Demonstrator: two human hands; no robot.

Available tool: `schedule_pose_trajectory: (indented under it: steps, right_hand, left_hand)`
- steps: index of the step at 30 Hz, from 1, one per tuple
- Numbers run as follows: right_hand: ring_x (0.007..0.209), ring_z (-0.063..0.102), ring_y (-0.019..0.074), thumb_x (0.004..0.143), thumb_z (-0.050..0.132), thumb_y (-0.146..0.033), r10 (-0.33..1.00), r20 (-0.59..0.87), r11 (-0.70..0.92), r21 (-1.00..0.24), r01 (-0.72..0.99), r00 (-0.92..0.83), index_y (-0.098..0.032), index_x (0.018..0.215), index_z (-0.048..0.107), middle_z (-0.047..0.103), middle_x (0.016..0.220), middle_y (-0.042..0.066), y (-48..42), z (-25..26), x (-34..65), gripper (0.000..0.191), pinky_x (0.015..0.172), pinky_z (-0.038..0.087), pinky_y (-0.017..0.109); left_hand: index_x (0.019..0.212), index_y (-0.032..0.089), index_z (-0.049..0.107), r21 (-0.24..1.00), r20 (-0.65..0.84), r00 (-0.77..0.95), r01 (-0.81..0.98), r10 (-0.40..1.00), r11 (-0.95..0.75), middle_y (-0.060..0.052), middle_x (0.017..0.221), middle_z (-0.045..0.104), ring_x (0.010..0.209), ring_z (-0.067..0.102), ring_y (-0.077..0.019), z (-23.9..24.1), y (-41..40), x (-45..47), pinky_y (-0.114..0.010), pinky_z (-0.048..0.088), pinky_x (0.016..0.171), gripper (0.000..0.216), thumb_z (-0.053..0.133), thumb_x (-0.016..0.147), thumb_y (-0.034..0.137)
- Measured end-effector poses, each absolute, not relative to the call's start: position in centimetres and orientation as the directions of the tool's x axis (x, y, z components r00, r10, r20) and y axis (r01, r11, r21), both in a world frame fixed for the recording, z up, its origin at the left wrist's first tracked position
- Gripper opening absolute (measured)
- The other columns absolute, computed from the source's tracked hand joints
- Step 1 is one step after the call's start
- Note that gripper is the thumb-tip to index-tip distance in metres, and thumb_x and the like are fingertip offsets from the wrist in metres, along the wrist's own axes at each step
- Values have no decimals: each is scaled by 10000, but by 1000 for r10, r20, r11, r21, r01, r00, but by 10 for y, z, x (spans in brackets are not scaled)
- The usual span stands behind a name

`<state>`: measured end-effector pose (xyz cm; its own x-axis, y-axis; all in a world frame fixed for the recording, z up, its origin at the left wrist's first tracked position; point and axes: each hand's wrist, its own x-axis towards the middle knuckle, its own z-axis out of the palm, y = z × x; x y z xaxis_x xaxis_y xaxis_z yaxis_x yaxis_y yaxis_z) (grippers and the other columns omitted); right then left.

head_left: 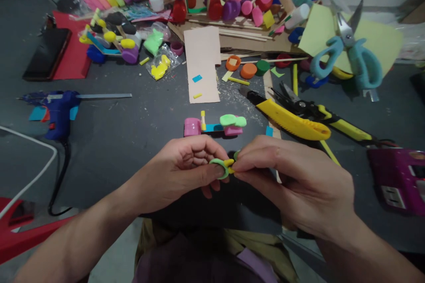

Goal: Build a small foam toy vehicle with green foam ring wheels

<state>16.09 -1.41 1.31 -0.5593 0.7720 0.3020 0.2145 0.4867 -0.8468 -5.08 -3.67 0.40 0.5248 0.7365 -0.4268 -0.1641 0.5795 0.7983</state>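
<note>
My left hand point(195, 163) pinches a small light-green clay piece point(215, 162) between thumb and fingers, near the table's front edge. Yellow bits point(228, 162) stick out from its right side. My right hand point(282, 172) is closed at the yellow ends, thumb and forefinger together; a bit of green shows behind its fingertips, and what exactly they grip is partly hidden. Just beyond my hands lies a small toy car point(212, 128) with pink wheels, a blue strip, a short yellow-tipped upright stick and green clay pads on its right end.
A blue glue gun point(59, 106) lies at left with its cord. To the right are a yellow utility knife point(292, 119), pliers point(305, 105), blue-handled scissors point(348, 48) and a purple power box point(395, 177). A cardboard strip point(202, 62), bottle caps point(248, 70) and finished toys point(111, 40) stand farther back.
</note>
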Motion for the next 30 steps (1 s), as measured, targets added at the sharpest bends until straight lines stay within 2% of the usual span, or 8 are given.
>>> schedule_pose_trajectory:
  steps: [8, 14, 22, 30]
  right_hand:
    - [697, 666, 118, 908, 670, -99, 726, 359, 563, -800, 207, -586, -176, 912, 686, 707, 769, 16, -14, 10, 161, 79, 629, 516, 243]
    - [670, 640, 122, 883, 718, -136, 775, 360, 529, -819, 223, -518, -198, 926, 670, 682, 761, -4, -17, 7, 161, 89, 581, 484, 259]
    - [692, 672, 129, 880, 694, -87, 754, 376, 549, -811, 202, -539, -203, 935, 692, 719, 776, 0, -17, 9, 161, 128, 623, 522, 263]
    - [706, 663, 131, 875, 691, -59, 726, 409, 601, -768, 221, -553, -184, 946, 669, 717, 773, 8, -18, 6, 160, 145, 636, 517, 269]
  left_hand:
    - [942, 174, 658, 808, -416, 531, -156, 738, 568, 34, 751, 668, 672, 631, -57, 5, -36, -50, -141, 523, 616, 131, 715, 899, 283]
    - [970, 177, 659, 815, -417, 533, -140, 736, 563, 34, 769, 664, 701, 640, -63, 4, -35, -51, -150, 543, 628, 135, 693, 917, 297]
    - [943, 164, 653, 787, -419, 547, -179, 725, 591, 20, 770, 655, 686, 634, -85, 8, -35, -50, -176, 558, 583, 95, 654, 931, 258]
    - [939, 170, 657, 783, -400, 552, -209, 731, 586, 26, 763, 650, 683, 623, -80, 6, -35, -49, -149, 547, 536, 170, 697, 909, 332]
